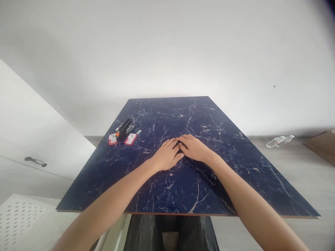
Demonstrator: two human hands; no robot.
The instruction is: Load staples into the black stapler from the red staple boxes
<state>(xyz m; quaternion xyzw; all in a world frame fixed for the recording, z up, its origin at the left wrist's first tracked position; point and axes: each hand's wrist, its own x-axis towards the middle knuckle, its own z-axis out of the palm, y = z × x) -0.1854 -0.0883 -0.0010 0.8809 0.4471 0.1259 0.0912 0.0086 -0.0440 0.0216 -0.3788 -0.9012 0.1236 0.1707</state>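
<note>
My left hand [166, 155] and my right hand [195, 148] lie palm down near the middle of a dark blue marbled table [167, 115]. Their fingertips meet and partly overlap; the fingers are extended, and I see nothing held in either hand. Toward the table's left edge, nearest to my left hand, is a black object that looks like a stapler [124, 129] with an orange part. Beside it are two small red-and-white boxes, one on the right [130, 139] and one on the left [112, 139]. A small grey piece [139, 132] lies next to them.
A pale wall [167, 48] stands behind the table. At the left are a white cabinet with a dark handle [36, 161] and a white perforated item [21, 219]. Clear plastic bottles [276, 141] and a brown box [321, 146] lie on the floor at the right.
</note>
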